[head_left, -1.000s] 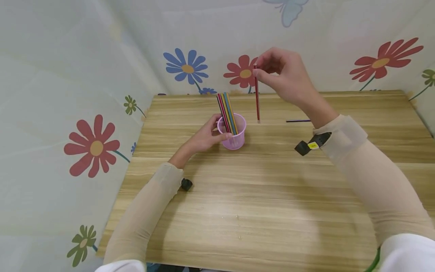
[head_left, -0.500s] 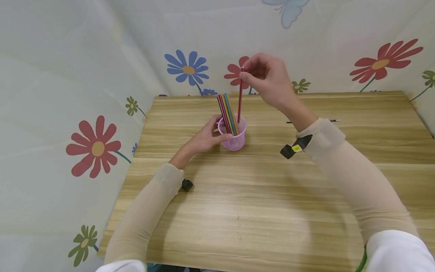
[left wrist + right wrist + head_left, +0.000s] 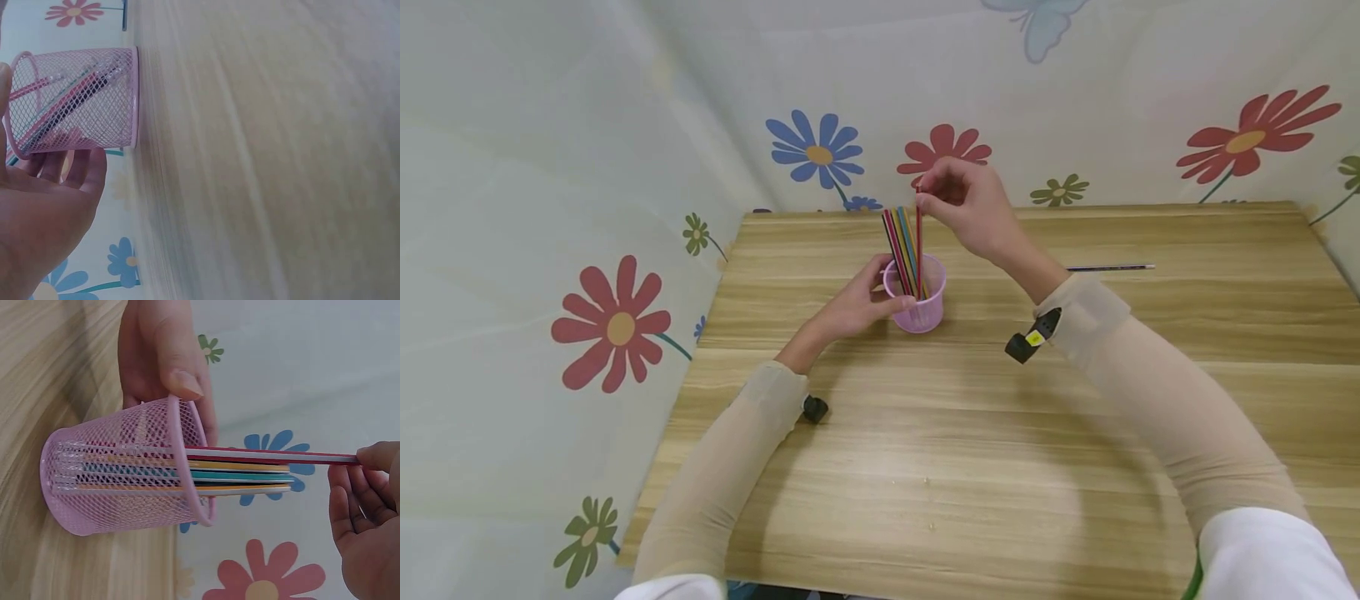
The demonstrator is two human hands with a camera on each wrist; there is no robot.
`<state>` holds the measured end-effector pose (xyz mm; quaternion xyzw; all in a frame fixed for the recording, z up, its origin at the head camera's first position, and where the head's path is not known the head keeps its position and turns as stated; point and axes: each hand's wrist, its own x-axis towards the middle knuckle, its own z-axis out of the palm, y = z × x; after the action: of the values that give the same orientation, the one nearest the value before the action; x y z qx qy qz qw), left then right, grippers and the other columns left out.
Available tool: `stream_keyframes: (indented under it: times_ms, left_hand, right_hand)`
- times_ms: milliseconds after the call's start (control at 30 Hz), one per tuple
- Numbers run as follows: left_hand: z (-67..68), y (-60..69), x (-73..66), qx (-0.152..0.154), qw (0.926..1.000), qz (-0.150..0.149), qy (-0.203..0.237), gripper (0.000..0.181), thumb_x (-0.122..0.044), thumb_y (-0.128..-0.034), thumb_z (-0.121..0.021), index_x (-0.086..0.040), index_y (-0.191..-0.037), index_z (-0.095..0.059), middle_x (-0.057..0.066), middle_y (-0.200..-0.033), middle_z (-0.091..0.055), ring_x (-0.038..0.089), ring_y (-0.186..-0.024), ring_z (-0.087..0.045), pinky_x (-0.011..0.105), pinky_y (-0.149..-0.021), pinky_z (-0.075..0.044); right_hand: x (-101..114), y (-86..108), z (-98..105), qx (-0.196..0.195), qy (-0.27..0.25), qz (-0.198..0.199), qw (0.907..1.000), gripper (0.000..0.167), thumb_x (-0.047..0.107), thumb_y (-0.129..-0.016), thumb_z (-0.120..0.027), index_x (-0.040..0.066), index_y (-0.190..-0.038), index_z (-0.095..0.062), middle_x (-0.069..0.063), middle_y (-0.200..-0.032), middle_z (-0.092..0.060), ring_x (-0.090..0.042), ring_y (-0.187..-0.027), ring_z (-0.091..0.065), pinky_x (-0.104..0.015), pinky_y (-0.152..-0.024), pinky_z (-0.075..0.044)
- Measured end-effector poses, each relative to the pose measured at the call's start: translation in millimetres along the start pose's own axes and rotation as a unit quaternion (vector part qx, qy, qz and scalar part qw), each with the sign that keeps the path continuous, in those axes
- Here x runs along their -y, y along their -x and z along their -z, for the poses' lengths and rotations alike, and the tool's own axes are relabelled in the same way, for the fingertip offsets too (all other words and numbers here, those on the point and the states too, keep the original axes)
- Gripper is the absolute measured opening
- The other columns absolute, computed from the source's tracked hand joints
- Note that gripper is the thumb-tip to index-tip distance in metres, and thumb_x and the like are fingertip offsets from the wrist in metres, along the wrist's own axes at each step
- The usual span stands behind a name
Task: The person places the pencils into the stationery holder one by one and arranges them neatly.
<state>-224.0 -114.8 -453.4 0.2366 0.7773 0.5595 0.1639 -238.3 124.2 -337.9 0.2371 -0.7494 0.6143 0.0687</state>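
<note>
A pink mesh pencil cup (image 3: 927, 317) stands upright on the wooden table. My left hand (image 3: 850, 308) grips its left side, thumb at the rim and fingers curled behind the wall. Several coloured pencils (image 3: 898, 246) lean to the left inside. Above the cup my right hand (image 3: 970, 208) pinches the upper end of a red pencil (image 3: 919, 237) between thumb and fingertips. In the right wrist view, the lower part of this red-and-white striped pencil (image 3: 269, 455) is inside the mesh. The left wrist view shows pencil ends through the mesh wall (image 3: 94, 100).
A dark pencil (image 3: 1112, 267) lies on the table (image 3: 865, 467) behind my right forearm, partly hidden by it. A flower-printed cloth (image 3: 1120, 100) hangs along the table's back and left side. Small clear specks (image 3: 927, 481) dot the table's front.
The right hand has moved left and down, bringing the red pencil from beside the cup to inside it. More of the dark pencil on the table shows at its right end. The left hand keeps its grip.
</note>
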Motion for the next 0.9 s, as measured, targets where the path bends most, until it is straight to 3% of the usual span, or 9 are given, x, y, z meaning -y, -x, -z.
stream_keyframes:
  times_ms: [533,900]
  left_hand:
    - [0.9,-1.3,2.9,0.001,1.0,-0.005,-0.001,0.068,-0.017,-0.101,-0.075,-0.007,-0.156,-0.035,0.012,-0.153,-0.046,0.027,-0.142,-0.049,0.038,-0.117,-0.046]
    - [0.7,-0.8,2.3,-0.001,0.9999,-0.008,0.007,0.068,-0.014,-0.1007,-0.075,-0.007,-0.155,-0.036,0.012,-0.152,-0.047,0.026,-0.14,-0.051,0.038,-0.116,-0.047]
  right_hand:
    - [-20,3.0,-8,0.013,0.022,-0.041,0.9988,0.017,0.014,-0.102,-0.073,0.0,-0.11,-0.068,-0.012,-0.103,-0.07,-0.027,-0.092,-0.068,-0.026,-0.083,-0.058]
    - [-26,2.8,-16,0.015,0.018,-0.041,0.9989,0.018,0.013,-0.102,-0.072,-0.002,-0.111,-0.068,-0.014,-0.105,-0.071,-0.022,-0.09,-0.069,-0.027,-0.084,-0.059]
